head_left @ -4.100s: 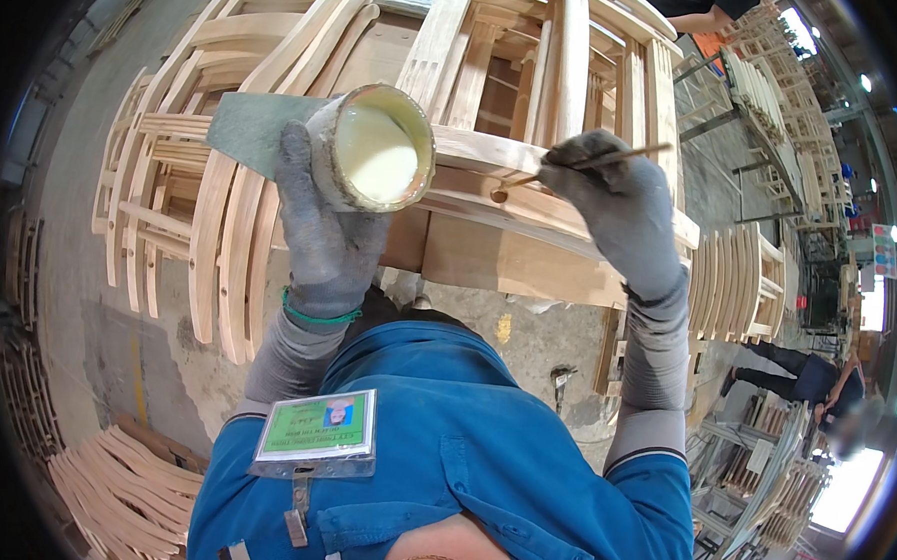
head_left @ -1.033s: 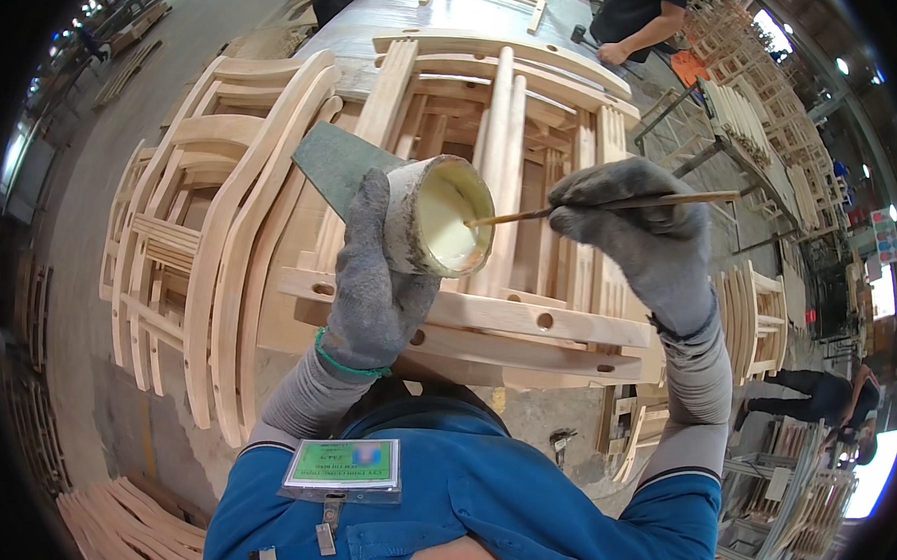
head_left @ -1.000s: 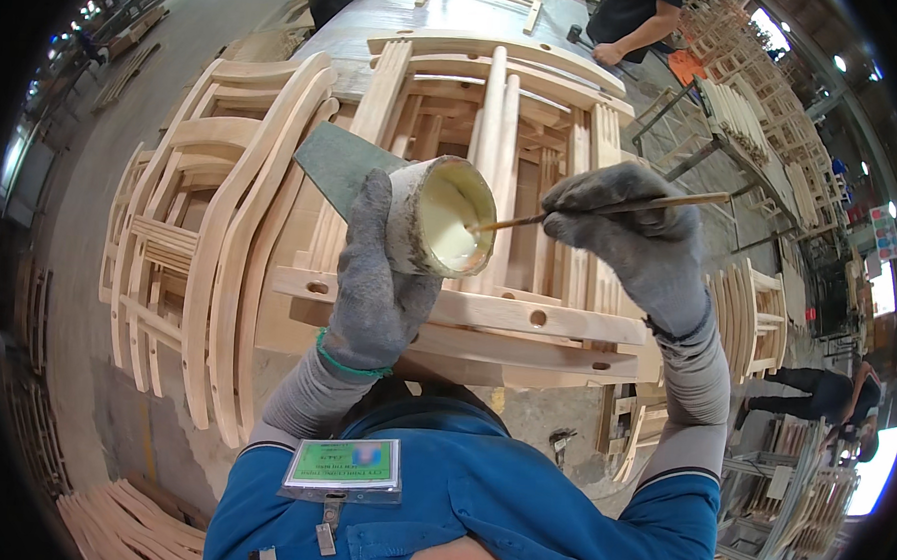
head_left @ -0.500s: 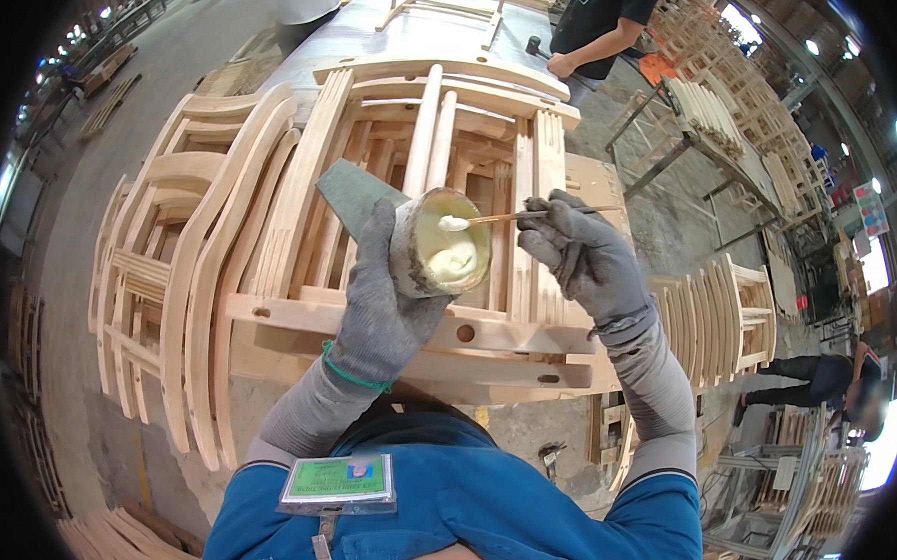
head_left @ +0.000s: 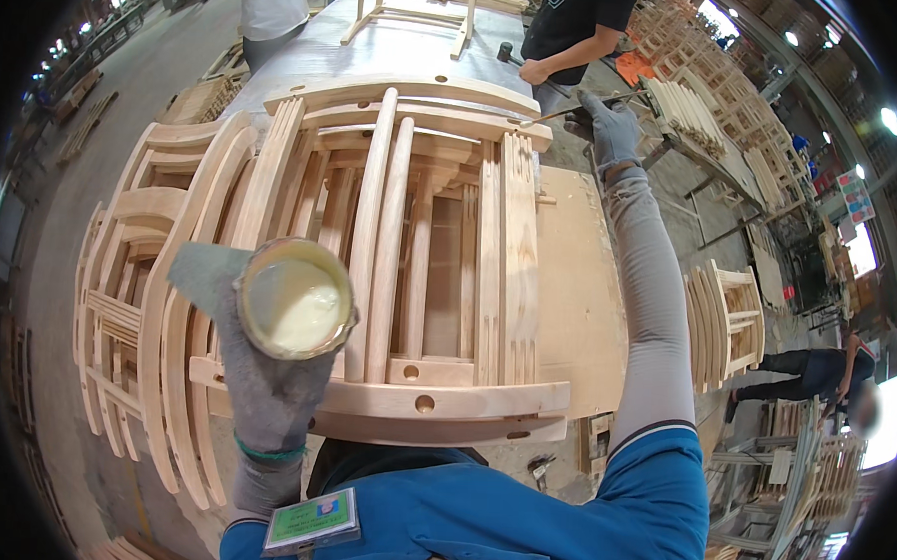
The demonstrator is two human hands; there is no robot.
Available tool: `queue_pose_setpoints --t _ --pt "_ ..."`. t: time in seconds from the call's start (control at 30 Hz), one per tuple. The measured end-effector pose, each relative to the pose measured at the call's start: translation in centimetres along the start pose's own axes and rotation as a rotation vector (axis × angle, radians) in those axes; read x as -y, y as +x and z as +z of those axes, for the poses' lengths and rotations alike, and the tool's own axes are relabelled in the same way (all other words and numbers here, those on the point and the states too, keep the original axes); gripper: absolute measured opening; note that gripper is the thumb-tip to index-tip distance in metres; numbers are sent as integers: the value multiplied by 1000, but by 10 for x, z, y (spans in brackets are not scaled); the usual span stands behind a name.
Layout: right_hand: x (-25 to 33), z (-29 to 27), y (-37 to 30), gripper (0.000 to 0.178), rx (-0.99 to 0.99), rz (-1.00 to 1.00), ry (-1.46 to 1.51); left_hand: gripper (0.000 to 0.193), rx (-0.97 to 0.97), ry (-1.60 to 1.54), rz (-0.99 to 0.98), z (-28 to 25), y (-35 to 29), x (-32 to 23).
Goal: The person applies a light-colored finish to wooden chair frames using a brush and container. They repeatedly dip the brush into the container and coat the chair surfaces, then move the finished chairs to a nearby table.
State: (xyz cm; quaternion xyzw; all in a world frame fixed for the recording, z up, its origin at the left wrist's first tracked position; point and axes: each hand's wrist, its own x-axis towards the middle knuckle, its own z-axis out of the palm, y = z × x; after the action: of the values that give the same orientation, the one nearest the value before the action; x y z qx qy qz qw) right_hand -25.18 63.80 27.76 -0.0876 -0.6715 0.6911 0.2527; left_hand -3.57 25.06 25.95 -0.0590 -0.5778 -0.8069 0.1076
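Note:
My left hand (head_left: 275, 398), in a grey glove, is closed round a crusted cup (head_left: 347, 266) with thick cream-coloured paste (head_left: 309, 317) inside. A flat grey-green piece (head_left: 204, 272) sticks out beside the cup; how it is held is hidden. My right hand (head_left: 613, 137), also gloved, reaches far forward with a thin stick (head_left: 554, 114) pinched in its fingers. The stick's tip is at the far right corner of the stacked wooden chair frames (head_left: 443, 401); whether it touches the wood I cannot tell. Two loose round rods (head_left: 370, 247) lie lengthwise over the stack.
Curved chair backs (head_left: 172, 298) stand at the left. A brown board (head_left: 578, 286) lies under the stack's right side. Across the pale table (head_left: 324, 39), one co-worker's hand (head_left: 536, 72) holds a black mallet (head_left: 506, 52); another person in white (head_left: 272, 7) stands at the far left.
My right hand has moved from the cup forward and right to the stack's far corner, taking the stick along. My left hand and the cup have moved left and nearer me.

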Motion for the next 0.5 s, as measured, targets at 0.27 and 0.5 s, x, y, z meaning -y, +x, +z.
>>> queue_pose_setpoints --t 0.27,0.5 --pt "-21 15 28 22 26 39 -20 49 -154 -254 -101 -22 9 -2" --pt "-19 34 31 24 91 -44 -167 49 -154 -20 -4 -29 12 12"
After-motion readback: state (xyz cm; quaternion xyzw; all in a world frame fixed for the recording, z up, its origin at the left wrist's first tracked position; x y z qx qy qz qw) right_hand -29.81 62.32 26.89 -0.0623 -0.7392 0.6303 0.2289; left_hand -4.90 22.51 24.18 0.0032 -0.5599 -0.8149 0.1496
